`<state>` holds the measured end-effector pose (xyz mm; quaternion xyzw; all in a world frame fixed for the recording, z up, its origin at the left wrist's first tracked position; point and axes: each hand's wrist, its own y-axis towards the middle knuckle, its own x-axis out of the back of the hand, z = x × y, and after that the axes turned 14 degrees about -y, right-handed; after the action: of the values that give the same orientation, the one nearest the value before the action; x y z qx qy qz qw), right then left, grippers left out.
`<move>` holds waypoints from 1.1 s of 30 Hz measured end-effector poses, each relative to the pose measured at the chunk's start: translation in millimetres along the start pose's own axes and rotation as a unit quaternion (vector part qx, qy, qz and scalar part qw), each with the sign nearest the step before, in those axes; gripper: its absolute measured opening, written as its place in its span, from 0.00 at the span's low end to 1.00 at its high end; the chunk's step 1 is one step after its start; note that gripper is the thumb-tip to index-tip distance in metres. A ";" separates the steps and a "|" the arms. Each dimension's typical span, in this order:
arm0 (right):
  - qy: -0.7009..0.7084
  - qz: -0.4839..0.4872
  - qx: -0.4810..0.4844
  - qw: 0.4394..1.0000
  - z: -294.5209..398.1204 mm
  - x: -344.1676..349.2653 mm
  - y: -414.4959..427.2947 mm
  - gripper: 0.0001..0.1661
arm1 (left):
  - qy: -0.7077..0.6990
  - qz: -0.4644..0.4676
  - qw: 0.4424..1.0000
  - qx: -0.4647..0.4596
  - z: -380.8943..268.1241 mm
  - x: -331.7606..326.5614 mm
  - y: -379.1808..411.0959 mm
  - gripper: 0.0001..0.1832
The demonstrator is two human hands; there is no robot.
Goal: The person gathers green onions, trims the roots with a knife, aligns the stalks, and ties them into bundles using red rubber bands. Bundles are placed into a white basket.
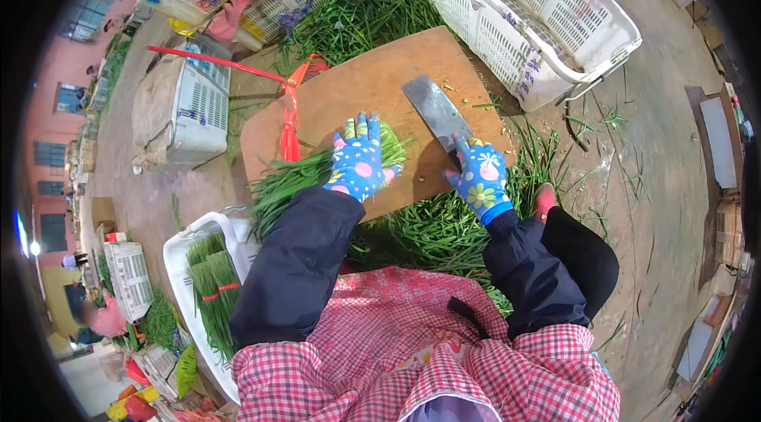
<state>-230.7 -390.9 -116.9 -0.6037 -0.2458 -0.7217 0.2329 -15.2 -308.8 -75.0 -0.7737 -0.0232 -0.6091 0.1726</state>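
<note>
A wooden board (351, 89) lies before me. On its near left part rests a bunch of long green leafy stalks (294, 178), their pale ends pointing right. My left hand (359, 157), in a blue patterned glove, presses flat on this bunch with fingers spread. My right hand (480, 172), gloved alike, grips a broad-bladed cleaver (437, 110) at the board's right side; its blade points away and to the left, apart from the bunch. Small cut bits (449, 87) lie beyond the blade. Red plastic ties (289, 131) hang on a red stick (217, 59) at the board's left edge.
A white basin (178, 255) at lower left holds bundles tied with red bands (217, 291). Loose greens (380, 12) lie beyond the board, others (434, 235) beneath its near edge. White plastic crates (523, 24) stand at back right and left. A person in pink (109, 316) is far left.
</note>
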 end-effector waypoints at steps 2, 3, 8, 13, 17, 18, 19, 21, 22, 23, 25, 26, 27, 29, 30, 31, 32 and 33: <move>-0.054 0.063 0.021 0.996 2.4 -0.5 3.2 0.38 | 0.009 -0.020 1.000 -0.016 -2.0 -5.3 -3.7 0.56; -0.034 0.067 0.022 0.997 0.0 -6.4 4.8 0.38 | 0.014 -0.023 1.000 -0.016 -1.8 -8.2 -3.9 0.56; 0.062 0.022 -0.014 0.998 -3.6 -19.4 6.3 0.35 | 0.014 -0.021 1.000 0.008 5.5 -15.6 7.3 0.56; 0.490 0.027 -0.102 0.865 6.2 -22.2 -17.7 0.32 | -0.066 0.052 0.996 0.035 11.6 -5.8 40.3 0.52; 0.686 0.147 -0.123 0.702 33.6 1.6 -31.8 0.28 | -0.040 0.083 0.994 0.065 15.8 4.6 42.6 0.51; 0.686 0.162 -0.112 0.700 34.2 2.8 -34.5 0.28 | -0.031 0.089 0.993 0.069 14.7 3.6 44.5 0.52; 0.675 0.184 -0.099 0.708 31.8 3.8 -35.9 0.27 | -0.022 0.096 0.992 0.074 14.3 2.4 45.9 0.52; 0.627 0.175 -0.063 0.757 27.7 1.9 -34.2 0.26 | -0.008 0.086 0.994 0.060 18.2 -3.0 46.7 0.49; 0.623 0.190 -0.060 0.756 24.2 9.1 -32.7 0.26 | -0.003 0.077 0.995 0.058 17.2 -3.6 45.4 0.48; 0.619 0.206 -0.058 0.756 22.4 13.5 -31.5 0.26 | 0.002 0.068 0.996 0.055 17.0 -4.4 44.5 0.46; 0.605 0.186 -0.051 0.773 21.6 11.3 -31.2 0.25 | 0.022 0.055 0.998 0.032 22.2 -12.5 45.3 0.44; 0.581 0.160 -0.034 0.797 21.7 5.4 -31.9 0.25 | 0.031 0.049 0.998 0.021 24.2 -15.3 45.6 0.42; 0.557 0.135 -0.015 0.819 22.2 2.9 -31.2 0.24 | 0.015 0.057 0.998 0.037 22.5 -13.6 46.0 0.39; 0.532 0.171 -0.022 0.829 20.8 6.4 -29.9 0.24 | -0.017 0.072 0.995 0.068 17.9 -8.5 46.4 0.33; 0.519 0.188 -0.028 0.833 19.8 7.6 -29.9 0.24 | -0.018 0.085 0.994 0.068 17.8 -8.1 47.4 0.34; 0.525 0.168 -0.029 0.834 19.8 5.7 -30.7 0.24 | -0.008 0.075 0.995 0.061 16.0 -7.7 47.2 0.37; 0.531 0.148 -0.030 0.834 20.3 2.9 -31.7 0.24 | 0.003 0.065 0.996 0.054 13.0 -6.7 46.3 0.40; 0.537 0.128 -0.029 0.833 21.1 1.1 -32.2 0.24 | 0.014 0.054 0.997 0.049 11.6 -5.7 45.4 0.42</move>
<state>-235.3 -352.8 -115.0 -0.1539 0.0182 -0.9027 0.4015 5.4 -347.1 -93.6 -0.7562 -0.0087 -0.6075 0.2429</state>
